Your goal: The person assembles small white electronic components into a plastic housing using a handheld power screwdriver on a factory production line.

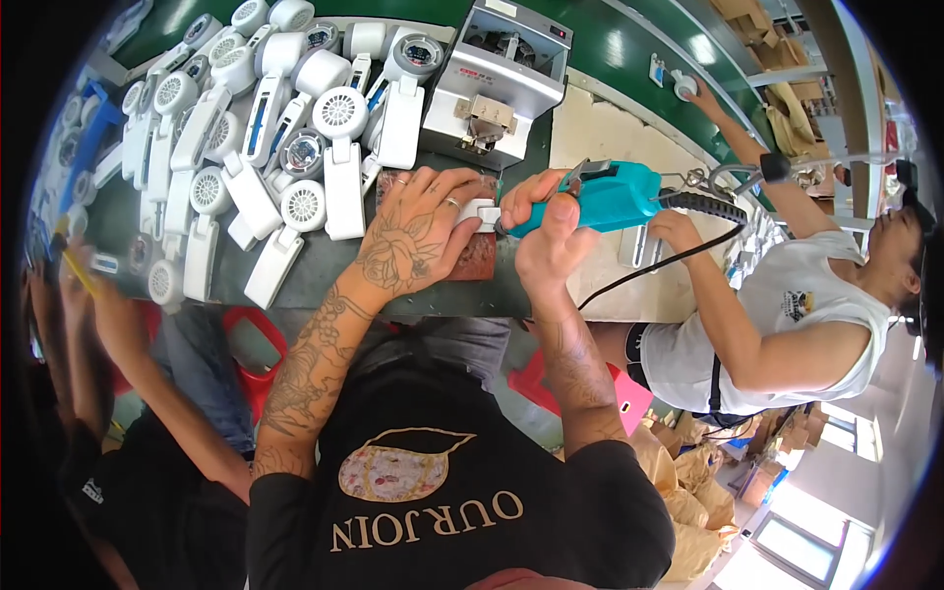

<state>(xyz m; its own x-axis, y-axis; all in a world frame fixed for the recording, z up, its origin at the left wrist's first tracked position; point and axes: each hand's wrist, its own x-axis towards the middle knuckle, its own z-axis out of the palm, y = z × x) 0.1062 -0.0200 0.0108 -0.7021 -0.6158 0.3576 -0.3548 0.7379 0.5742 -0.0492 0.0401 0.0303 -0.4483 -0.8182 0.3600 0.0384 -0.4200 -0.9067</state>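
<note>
My left hand (pixel 413 234), tattooed and wearing a ring, is closed on a small white plastic part (pixel 478 215) over a worn reddish mat (pixel 476 265). Much of that part is covered by the fingers. My right hand (pixel 553 238) grips a teal electric screwdriver (pixel 621 195), lying nearly level with its tip toward the part. Whether the tip touches a screw is hidden by my fingers. Close to my left hand lie white handheld fans (pixel 342 113) with round grilled heads, heaped on the green bench; a few heads are open, showing the inside.
A grey metal box-shaped machine (pixel 497 79), likely a screw feeder, stands just beyond my hands. The screwdriver's black cable (pixel 678 254) loops over the right side of the bench. One co-worker (pixel 787 324) reaches over the bench at right; another's arm (pixel 147 364) is at left.
</note>
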